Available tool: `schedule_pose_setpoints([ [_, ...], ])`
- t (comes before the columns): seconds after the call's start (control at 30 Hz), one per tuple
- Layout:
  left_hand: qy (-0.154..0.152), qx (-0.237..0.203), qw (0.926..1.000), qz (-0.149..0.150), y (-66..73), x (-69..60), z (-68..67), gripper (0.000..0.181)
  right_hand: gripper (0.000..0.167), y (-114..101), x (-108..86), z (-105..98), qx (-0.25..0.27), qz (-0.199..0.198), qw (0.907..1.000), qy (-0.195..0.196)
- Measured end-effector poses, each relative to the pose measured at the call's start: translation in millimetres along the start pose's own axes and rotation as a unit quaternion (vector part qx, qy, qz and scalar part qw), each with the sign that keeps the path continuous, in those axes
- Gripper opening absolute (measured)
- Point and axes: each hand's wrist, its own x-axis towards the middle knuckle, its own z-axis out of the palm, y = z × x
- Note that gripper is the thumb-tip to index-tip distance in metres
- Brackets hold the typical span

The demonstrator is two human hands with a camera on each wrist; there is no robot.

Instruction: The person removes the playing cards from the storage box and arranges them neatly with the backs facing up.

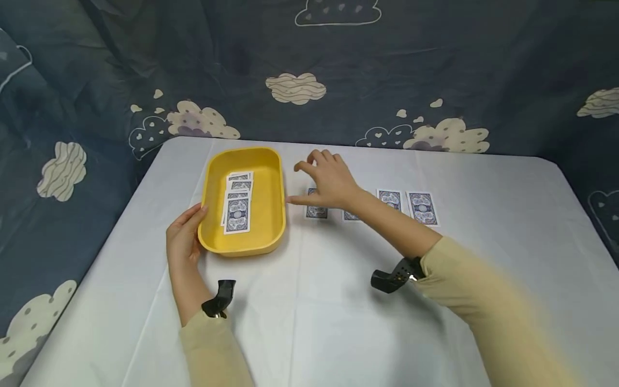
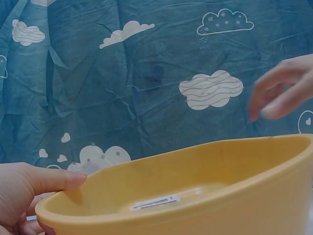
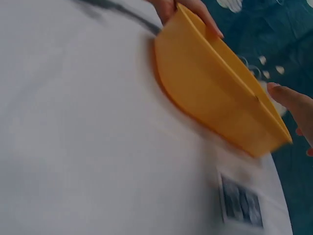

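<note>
A yellow tray (image 1: pixel 268 215) stands on the white table, with several overlapping blue-backed cards (image 1: pixel 237 216) lying in its left part. My left hand (image 1: pixel 184 239) grips the tray's left rim, thumb over the edge, as the left wrist view also shows at the rim (image 2: pixel 195 208). Just right of the tray, my right hand (image 1: pixel 329 180) hovers with thumb and fingers spread apart, holding nothing. Beneath it lies a face-down card (image 1: pixel 316 211), partly hidden by the hand. A second card (image 1: pixel 351 216) is mostly covered by the right hand and forearm.
Two more face-down cards, one (image 1: pixel 389 199) partly behind the right forearm and one (image 1: pixel 423 208) at the row's right end, lie on the white tablecloth (image 1: pixel 338 333). A dark cloth (image 1: pixel 338 59) with cloud prints hangs behind the table.
</note>
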Motion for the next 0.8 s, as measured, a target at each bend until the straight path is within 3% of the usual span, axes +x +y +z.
schedule_pose_setpoints([
  [0.23,-0.005,0.000,1.0000,0.001,1.6,-0.1,1.4,0.031,0.077,-53,28.5,18,0.011,-0.043,0.9984,-0.035],
  [0.5,-0.007,0.001,1.0000,0.006,4.1,1.6,-0.5,0.023,0.088,-95,55.1,41,-0.014,-0.075,0.9887,-0.129],
  [0.67,-0.003,0.006,1.0000,0.004,3.2,2.1,-1.8,0.023,0.100,-108,66.3,56,-0.008,-0.039,0.9821,-0.184],
  [0.8,-0.003,0.004,1.0000,0.003,1.1,2.8,-1.7,0.026,0.103,-110,68.6,63,-0.005,-0.008,0.9793,-0.202],
])
